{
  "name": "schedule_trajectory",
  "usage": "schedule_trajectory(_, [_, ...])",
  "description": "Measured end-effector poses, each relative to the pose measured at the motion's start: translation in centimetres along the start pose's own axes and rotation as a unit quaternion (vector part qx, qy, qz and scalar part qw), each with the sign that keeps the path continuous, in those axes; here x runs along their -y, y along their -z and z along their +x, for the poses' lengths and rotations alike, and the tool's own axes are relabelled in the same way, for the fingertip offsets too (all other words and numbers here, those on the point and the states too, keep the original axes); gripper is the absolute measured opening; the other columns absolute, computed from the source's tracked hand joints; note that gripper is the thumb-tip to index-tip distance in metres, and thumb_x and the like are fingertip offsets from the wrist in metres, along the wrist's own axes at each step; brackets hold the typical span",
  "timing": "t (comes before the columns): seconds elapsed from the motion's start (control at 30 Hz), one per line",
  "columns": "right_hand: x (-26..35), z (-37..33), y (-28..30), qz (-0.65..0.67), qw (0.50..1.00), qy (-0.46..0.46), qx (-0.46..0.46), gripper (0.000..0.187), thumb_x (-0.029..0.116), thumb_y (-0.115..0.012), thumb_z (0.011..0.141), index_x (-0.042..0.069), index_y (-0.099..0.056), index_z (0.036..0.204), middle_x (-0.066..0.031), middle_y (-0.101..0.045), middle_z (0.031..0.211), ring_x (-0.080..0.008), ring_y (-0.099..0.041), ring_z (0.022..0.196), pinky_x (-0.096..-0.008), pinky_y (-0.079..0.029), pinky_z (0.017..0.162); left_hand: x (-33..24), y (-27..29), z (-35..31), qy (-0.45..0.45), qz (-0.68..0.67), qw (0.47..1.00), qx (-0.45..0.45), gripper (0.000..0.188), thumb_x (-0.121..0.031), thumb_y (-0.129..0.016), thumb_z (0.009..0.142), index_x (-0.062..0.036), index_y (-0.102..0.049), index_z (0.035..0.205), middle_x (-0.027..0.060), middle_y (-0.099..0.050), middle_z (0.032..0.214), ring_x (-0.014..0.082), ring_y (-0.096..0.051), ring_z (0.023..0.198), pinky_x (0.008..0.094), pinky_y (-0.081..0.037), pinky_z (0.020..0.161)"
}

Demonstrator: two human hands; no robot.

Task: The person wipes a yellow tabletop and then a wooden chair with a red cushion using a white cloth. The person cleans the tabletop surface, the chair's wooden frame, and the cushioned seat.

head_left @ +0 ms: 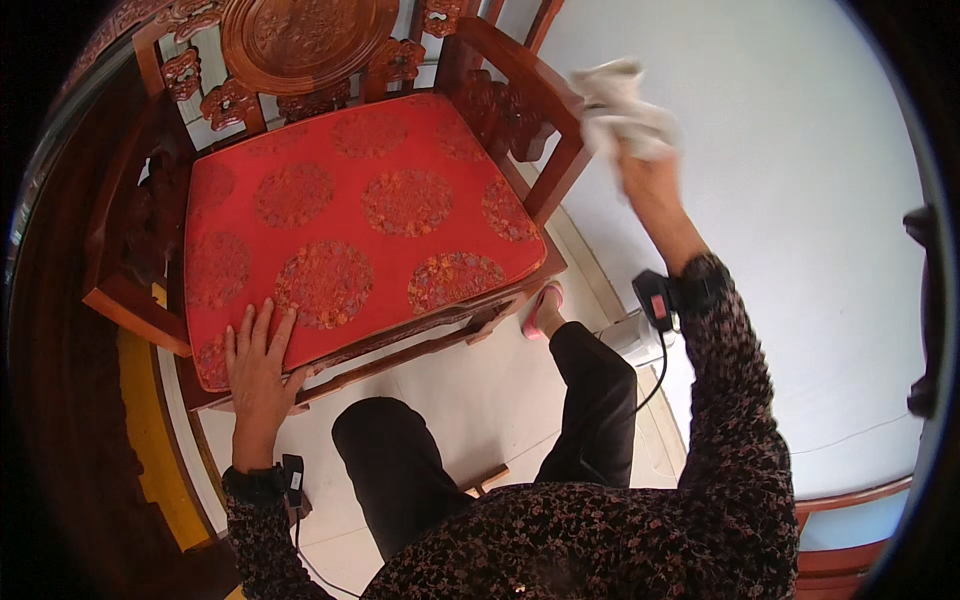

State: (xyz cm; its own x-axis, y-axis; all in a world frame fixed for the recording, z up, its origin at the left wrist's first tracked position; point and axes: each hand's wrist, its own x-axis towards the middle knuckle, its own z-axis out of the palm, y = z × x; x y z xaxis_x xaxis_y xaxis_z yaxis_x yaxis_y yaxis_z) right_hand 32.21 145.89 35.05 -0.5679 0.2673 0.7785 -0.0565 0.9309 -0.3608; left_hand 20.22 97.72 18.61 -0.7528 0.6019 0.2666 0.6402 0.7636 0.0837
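Note:
A carved dark wooden armchair [565, 95] with a red seat cushion [330, 185] patterned in round medallions stands before me. My left hand [262, 365] lies flat on the cushion's front left corner, fingers spread and thumb at the front edge. Beside the chair's right armrest, my right hand [648, 175] is raised, closed around a pale greyish-white cloth [625, 105]. Motion blurs both cloth and hand, and the cloth covers most of the fingers. Whether the cloth touches the armrest I cannot tell.
A pale wall [800, 210] rises close on the right. Dark wooden furniture [70, 400] stands along the left. Below the chair is a light tiled floor [440, 400], where my foot in a pink shoe [543, 310] rests near the right front leg. A white object [635, 340] sits by the wall.

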Motion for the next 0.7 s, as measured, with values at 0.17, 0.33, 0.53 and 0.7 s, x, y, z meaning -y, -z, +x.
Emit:
schedule_trajectory(0.17, [-3.6,5.1,-4.5,-0.235,0.943,0.203,0.125,0.049,0.012,-0.07,0.08,0.022,-0.065,0.128,-0.01,-0.066,0.127,-0.0369,-0.067,0.103,-0.0445,-0.054,0.09,0.3,-0.4,0.0,-0.009,0.01,1.0,-0.003,0.093,-0.037,-0.083,0.071,-0.0247,-0.042,0.154,0.0079,-0.034,0.161,0.0334,-0.031,0.147,0.0558,-0.019,0.121])
schedule_trajectory(0.33, [-5.4,10.8,-2.6,-0.11,0.965,-0.084,0.221,0.029,0.02,-0.065,0.088,0.014,-0.07,0.116,-0.0197,-0.073,0.096,-0.0391,-0.069,0.089,-0.0447,-0.056,0.078,0.4,-0.5,0.0,-0.028,0.012,0.999,-0.031,0.095,-0.039,-0.084,0.07,-0.0256,-0.041,0.154,0.0075,-0.033,0.161,0.0331,-0.03,0.147,0.0559,-0.018,0.121])
schedule_trajectory(0.53, [0.9,13.7,-4.2,-0.217,0.923,0.319,-0.001,0.027,0.014,-0.066,0.088,0.011,-0.069,0.115,-0.0185,-0.071,0.102,-0.0399,-0.067,0.092,-0.0416,-0.055,0.079,0.5,-0.6,0.1,-0.021,0.019,0.999,-0.022,0.095,-0.04,-0.084,0.07,-0.0272,-0.041,0.154,0.0068,-0.034,0.161,0.0328,-0.031,0.147,0.0554,-0.019,0.121])
schedule_trajectory(0.7, [0.8,9.8,-9.5,-0.55,0.715,0.317,0.292,0.029,0.02,-0.077,0.075,0.014,-0.075,0.103,-0.0018,-0.057,0.138,-0.035,-0.042,0.137,-0.0465,-0.045,0.102,0.6,-0.7,0.0,-0.018,0.008,1.0,-0.023,0.092,-0.04,-0.083,0.072,-0.0277,-0.042,0.154,0.0063,-0.034,0.161,0.0326,-0.031,0.147,0.0547,-0.02,0.122])
